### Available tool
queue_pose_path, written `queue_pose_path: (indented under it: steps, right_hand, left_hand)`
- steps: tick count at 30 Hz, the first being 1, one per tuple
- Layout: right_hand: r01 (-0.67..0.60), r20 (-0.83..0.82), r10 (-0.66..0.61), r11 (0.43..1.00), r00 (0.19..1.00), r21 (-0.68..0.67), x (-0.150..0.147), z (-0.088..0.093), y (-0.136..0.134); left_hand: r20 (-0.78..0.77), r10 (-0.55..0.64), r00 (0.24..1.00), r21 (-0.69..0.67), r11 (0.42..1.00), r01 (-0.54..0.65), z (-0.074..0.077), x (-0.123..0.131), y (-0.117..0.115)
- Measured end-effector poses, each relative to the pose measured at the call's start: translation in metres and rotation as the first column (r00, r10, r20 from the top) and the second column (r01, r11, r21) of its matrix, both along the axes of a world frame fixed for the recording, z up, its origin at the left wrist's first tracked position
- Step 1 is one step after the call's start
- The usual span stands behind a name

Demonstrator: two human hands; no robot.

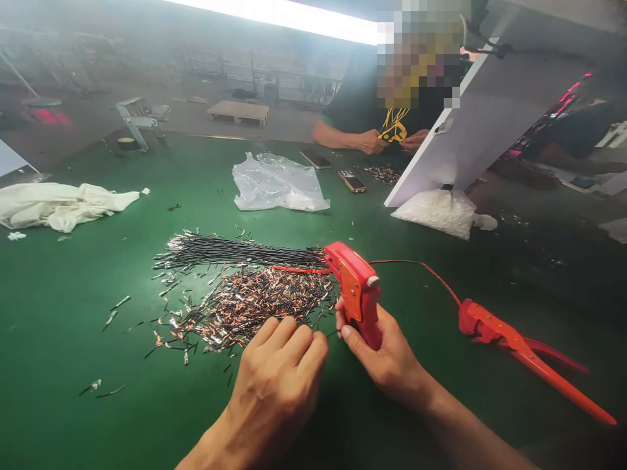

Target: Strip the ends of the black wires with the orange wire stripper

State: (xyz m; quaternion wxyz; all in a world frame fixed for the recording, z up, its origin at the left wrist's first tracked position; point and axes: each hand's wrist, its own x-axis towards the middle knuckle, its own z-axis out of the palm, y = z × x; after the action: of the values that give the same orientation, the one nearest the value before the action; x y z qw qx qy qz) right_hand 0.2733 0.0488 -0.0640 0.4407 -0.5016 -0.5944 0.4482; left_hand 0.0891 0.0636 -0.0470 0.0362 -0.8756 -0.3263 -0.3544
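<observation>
My right hand [386, 352] is closed round the handle of a red wire stripper [356, 287], its jaws pointing up and left. My left hand [281, 375] is curled shut just left of it, knuckles up; its fingertips are hidden, so I cannot make out what they hold. Beyond my left hand lies a heap of short black wire offcuts [264, 303] with bare copper ends. Behind the heap stretches a bundle of long black wires [245, 251], with metal terminals at its left end. A second red hand tool [514, 343] rests to the right, a thin red cord running from its head.
A clear plastic bag [279, 183], two phones [351, 181] and a white cloth [63, 203] lie farther back on the green table [161, 418]. A tied white bag [435, 212] sits below a slanted white panel [450, 117]. Across the table, another person's hands [369, 141] hold a yellow tool.
</observation>
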Motion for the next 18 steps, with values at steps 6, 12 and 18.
queue_pose_path:
  steps: [6, 12, 18]
  right_hand:
    - [0.102, 0.08, -0.102, 0.995, 0.992, 0.006, 0.004, -0.008, 0.002]
    - [-0.054, -0.194, 0.04, 0.996, 0.98, -0.066, 0.0, 0.012, 0.007]
    - [-0.062, -0.468, -0.029, 0.982, 0.883, -0.177, -0.004, 0.01, 0.008]
  left_hand:
    - [0.06, 0.028, 0.998, -0.059, 0.998, -0.025, 0.001, 0.0, -0.003]
    - [0.145, 0.103, 0.984, -0.081, 0.992, -0.092, -0.001, -0.005, -0.003]
    - [0.185, 0.068, 0.98, -0.063, 0.996, -0.057, 0.0, -0.004, -0.005]
